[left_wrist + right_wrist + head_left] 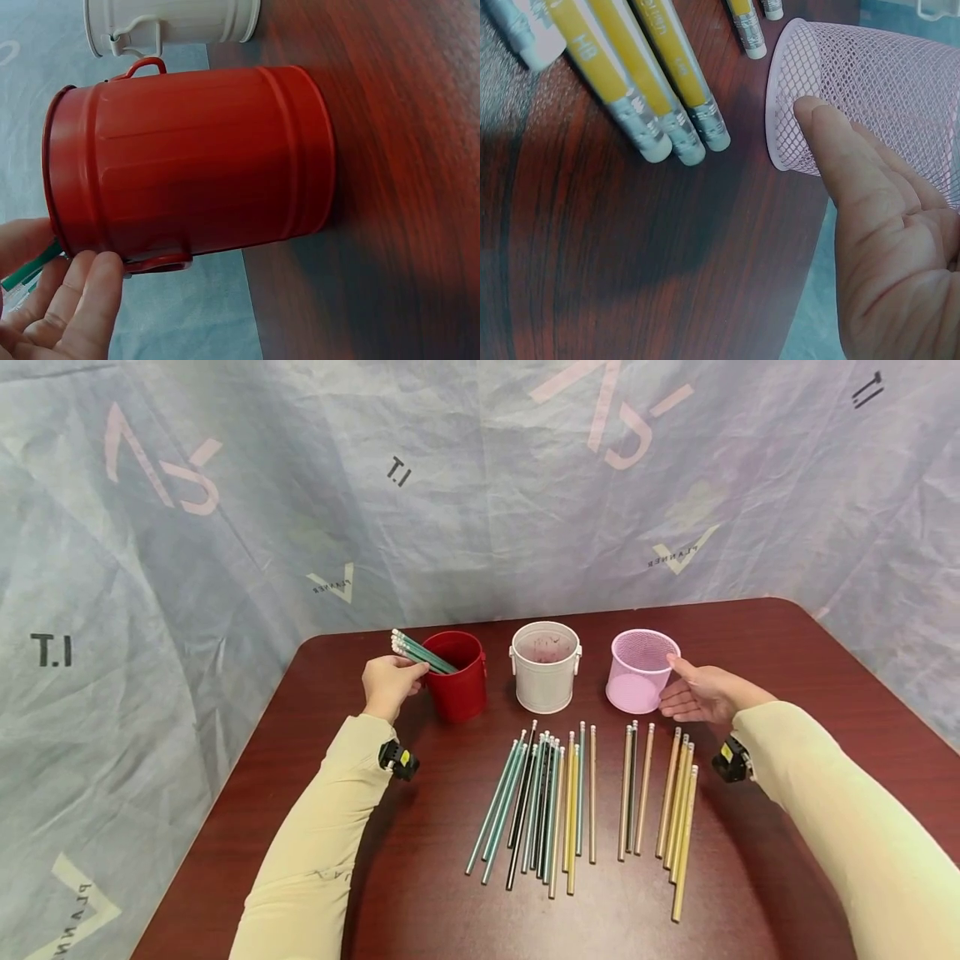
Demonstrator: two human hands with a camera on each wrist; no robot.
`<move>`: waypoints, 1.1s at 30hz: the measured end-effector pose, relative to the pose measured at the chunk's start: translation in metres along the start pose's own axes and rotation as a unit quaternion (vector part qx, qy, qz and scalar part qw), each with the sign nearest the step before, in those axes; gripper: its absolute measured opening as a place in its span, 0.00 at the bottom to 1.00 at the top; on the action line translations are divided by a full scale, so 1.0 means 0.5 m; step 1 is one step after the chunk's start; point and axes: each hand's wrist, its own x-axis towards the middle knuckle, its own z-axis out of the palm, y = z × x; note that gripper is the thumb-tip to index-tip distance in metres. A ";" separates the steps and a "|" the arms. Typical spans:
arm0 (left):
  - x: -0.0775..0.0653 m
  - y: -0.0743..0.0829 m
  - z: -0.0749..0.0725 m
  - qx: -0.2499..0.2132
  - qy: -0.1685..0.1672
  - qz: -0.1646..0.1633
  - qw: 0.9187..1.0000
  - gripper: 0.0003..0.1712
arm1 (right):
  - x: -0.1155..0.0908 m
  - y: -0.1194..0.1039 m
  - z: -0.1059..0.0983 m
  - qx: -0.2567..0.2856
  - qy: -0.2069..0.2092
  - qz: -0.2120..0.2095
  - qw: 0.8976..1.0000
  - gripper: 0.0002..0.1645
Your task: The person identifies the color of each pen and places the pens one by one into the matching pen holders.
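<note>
At the red bucket (459,689), my left hand (390,683) touches its left side, thumb at the rim and fairly straight fingers (94,296) beside the side handle. Several green pencils (423,653) lean out over the bucket's left rim, white erasers up; in the left wrist view they pass between thumb and fingers. On the other side my right hand (701,692) is spread along the right of the pink mesh cup (637,681), thumb against its rim, other fingers straight. No pencils show inside that cup. Between both containers stands a white bucket (545,681).
In front of the containers lie several green, black, yellow and tan pencils (573,810), erasers toward the back. Another group with yellow pencils (682,835) lies nearer my right arm. Grey printed cloth (480,527) hangs behind the dark red table (420,893).
</note>
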 end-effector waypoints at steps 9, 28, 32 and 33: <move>-0.038 -0.014 0.000 0.025 -0.034 0.046 0.998 0.24 | -0.002 -0.004 0.001 -0.001 -0.002 0.002 1.000 0.54; -0.145 -0.012 0.148 0.383 -0.367 0.144 0.835 0.17 | -0.001 0.003 -0.005 -0.015 0.004 -0.003 1.000 0.55; -0.145 -0.018 0.159 0.392 -0.367 0.132 0.833 0.18 | -0.001 0.000 -0.003 -0.023 0.005 -0.003 1.000 0.54; -0.144 -0.020 0.162 0.394 -0.369 0.129 0.832 0.18 | -0.001 0.000 -0.003 -0.023 0.007 -0.003 1.000 0.54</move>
